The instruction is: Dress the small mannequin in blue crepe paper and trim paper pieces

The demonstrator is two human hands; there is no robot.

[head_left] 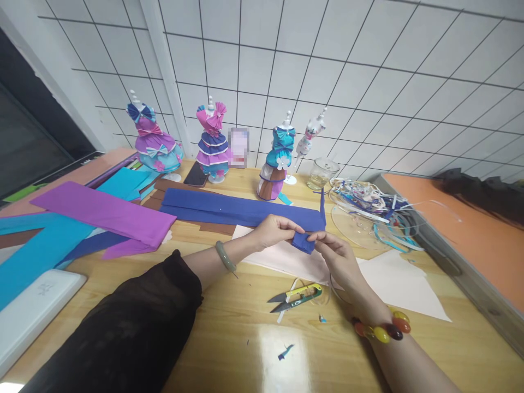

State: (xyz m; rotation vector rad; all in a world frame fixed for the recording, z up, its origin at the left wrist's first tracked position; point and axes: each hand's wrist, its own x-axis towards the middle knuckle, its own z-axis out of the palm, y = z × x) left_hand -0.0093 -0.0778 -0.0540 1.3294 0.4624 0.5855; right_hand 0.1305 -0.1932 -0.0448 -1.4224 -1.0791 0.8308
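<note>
Between my two hands is a small folded piece of dark blue crepe paper point(303, 243). My left hand point(275, 233) pinches its upper left edge between thumb and finger. On the other side, my right hand point(333, 252) grips the right edge with its fingertips. Just behind them lies a long dark blue crepe paper strip point(241, 210), with a narrow piece standing up at its right end. Pale pink paper point(286, 262) rests on the table under the hands. Closer to me are yellow and green thread snips point(295, 297), blades pointing left.
Several small dress forms stand along the back, one in a teal dress point(282, 147). A glass cup point(323, 172) and a clear plate of scraps point(364, 202) are at right. Purple paper point(106, 210) and turquoise strips point(53, 251) lie left, near a white box-shaped device point(36, 316).
</note>
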